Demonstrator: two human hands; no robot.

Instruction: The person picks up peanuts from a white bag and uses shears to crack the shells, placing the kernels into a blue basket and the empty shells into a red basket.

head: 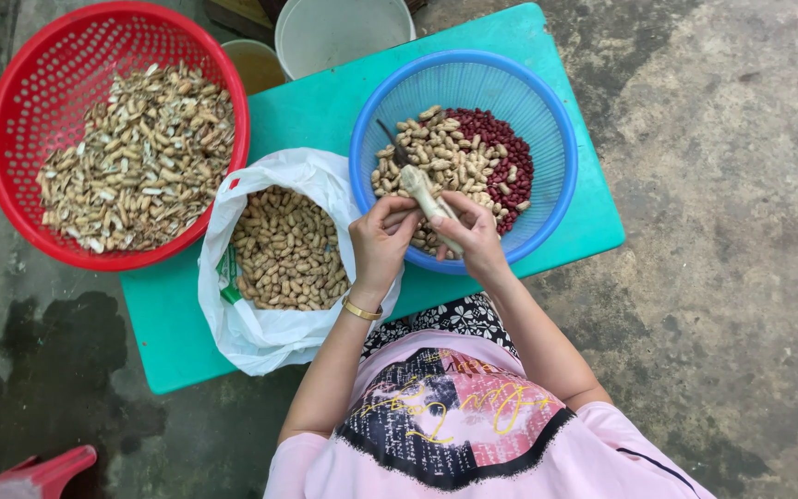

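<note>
Pink shirt fills the bottom of my view; from it both arms reach up toward 12 o'clock over the green counter (344, 102). My left hand (382, 242) is pinched shut on a peanut pod, though I cannot see the pod itself clearly. My right hand (473, 236) grips a pale stick-like tool (422, 192), which slants toward 11 o'clock into the blue basket (547, 120). Progress, as I judge it: red basket (11, 111) at 10 o'clock holds a big heap of empty shells, and red kernels (508, 152) lie at the blue basket's 3 o'clock side beside unshelled pods (436, 152). White bag (260, 333), at 9 o'clock of my left hand, remains well filled with pods, so plenty is left.
</note>
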